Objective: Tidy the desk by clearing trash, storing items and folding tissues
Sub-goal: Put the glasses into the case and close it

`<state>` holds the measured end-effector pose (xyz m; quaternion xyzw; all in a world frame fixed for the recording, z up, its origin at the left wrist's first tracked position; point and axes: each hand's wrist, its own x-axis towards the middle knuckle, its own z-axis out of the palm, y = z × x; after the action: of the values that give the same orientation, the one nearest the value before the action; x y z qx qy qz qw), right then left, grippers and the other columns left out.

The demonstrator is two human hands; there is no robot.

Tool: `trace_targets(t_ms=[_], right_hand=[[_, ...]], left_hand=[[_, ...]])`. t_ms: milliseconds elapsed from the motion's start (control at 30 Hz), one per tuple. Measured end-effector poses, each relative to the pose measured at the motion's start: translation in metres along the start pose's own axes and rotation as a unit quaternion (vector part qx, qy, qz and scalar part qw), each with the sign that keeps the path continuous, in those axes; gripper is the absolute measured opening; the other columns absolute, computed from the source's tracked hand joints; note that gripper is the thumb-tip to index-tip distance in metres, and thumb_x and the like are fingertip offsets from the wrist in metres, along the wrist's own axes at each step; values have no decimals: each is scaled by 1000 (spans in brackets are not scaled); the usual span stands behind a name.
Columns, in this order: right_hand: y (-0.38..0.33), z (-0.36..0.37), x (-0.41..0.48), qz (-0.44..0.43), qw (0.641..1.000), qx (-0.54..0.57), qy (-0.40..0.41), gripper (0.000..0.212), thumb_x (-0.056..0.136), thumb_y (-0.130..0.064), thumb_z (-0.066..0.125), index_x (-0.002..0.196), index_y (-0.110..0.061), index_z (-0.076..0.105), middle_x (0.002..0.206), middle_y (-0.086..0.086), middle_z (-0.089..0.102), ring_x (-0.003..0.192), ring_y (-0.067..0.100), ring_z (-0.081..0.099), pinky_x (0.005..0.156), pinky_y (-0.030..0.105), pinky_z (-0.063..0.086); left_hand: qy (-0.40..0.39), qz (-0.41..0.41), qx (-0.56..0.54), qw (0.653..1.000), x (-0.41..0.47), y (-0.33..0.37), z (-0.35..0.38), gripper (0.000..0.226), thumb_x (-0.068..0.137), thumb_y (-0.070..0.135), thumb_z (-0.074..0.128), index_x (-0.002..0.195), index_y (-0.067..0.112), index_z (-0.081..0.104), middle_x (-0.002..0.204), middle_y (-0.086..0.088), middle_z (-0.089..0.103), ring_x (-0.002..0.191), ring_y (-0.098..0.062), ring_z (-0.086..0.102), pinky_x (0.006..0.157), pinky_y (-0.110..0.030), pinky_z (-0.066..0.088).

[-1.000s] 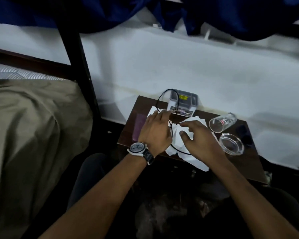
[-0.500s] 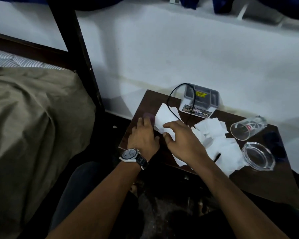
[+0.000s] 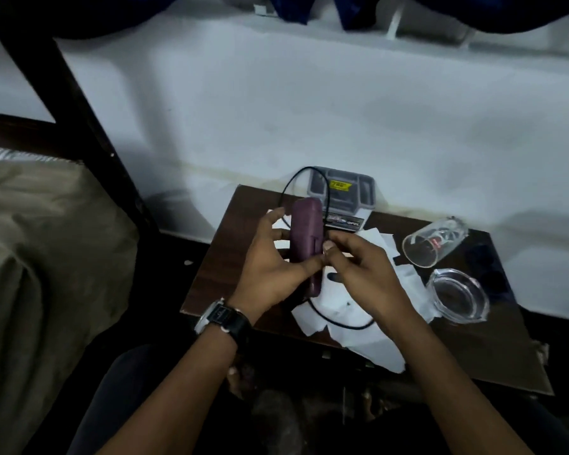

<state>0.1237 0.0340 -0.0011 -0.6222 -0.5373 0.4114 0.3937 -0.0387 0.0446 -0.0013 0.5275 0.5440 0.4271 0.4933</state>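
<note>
My left hand point(image 3: 270, 267) grips a purple phone-shaped object point(image 3: 306, 238) and holds it upright over the small brown desk point(image 3: 211, 267). The fingertips of my right hand point(image 3: 358, 274) pinch at the object's right edge. A black cable point(image 3: 339, 323) loops from below the object across the white tissues point(image 3: 368, 343) that lie spread on the desk. Another loop of the cable point(image 3: 289, 188) rises behind the object. A watch sits on my left wrist.
A grey box with a yellow label point(image 3: 342, 192) stands at the desk's back edge by the white wall. A clear glass point(image 3: 434, 244) lies on its side at the right, a glass ashtray point(image 3: 457, 297) in front of it. A bed with olive cover point(image 3: 40, 257) is left.
My left hand has picked the purple object up off the desk's left side. My right hand has left the tissue and come to the object's edge. The camera moved closer.
</note>
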Motion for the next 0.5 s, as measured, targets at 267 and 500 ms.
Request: trace_targets(t_ms=[267,500], right_hand=[[-4,-60,-9,49,988,147,14,18,99,-25,66,105,-38,77,93,0,79,92,25,77,79,54,64],[5,-88,-2,-96,991,-83,39,29,99,-29,62,126,-36,69,105,-14,77,94,2,72,88,36,60]], left_hand=[[-83,6,-95,992,8,16,71,80,80,0,82,140,31,40,112,7,72,102,-7,73,80,-24,59],[-84,-104,-249,959,19,30,85,75,79,16,87,136,29,40,112,-7,78,109,-24,74,92,-57,58]])
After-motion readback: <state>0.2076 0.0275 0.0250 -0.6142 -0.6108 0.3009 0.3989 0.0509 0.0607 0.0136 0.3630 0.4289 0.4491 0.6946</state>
